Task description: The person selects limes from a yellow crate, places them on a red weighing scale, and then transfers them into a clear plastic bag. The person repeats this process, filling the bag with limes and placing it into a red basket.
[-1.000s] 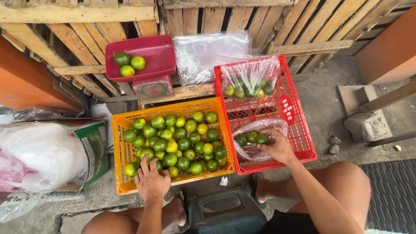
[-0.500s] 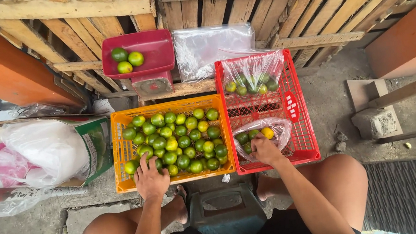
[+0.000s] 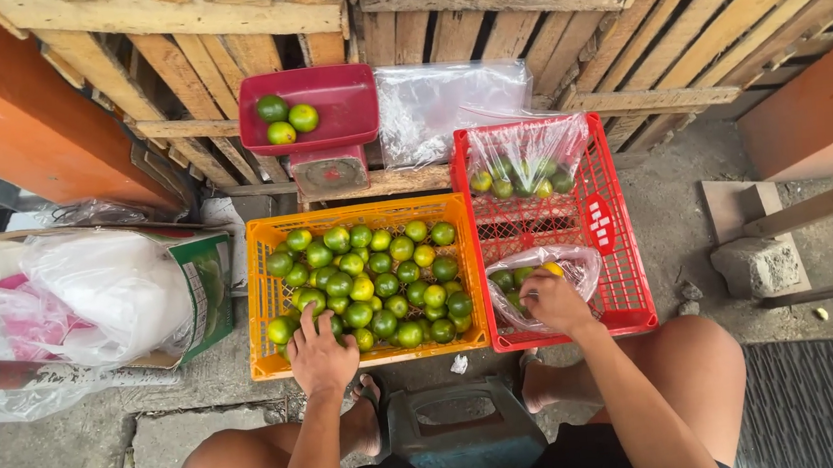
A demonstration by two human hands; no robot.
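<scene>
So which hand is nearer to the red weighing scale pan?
Left. The left hand rests on limes in the orange crate directly below the pan; the right hand is at the plastic bag in the red crate.

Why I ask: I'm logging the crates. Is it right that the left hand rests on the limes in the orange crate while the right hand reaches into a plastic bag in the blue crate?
Not quite: the head view shows the crate with the plastic bag is red. The left hand does rest on the limes in the orange crate, and the right hand reaches into the bag.
</scene>
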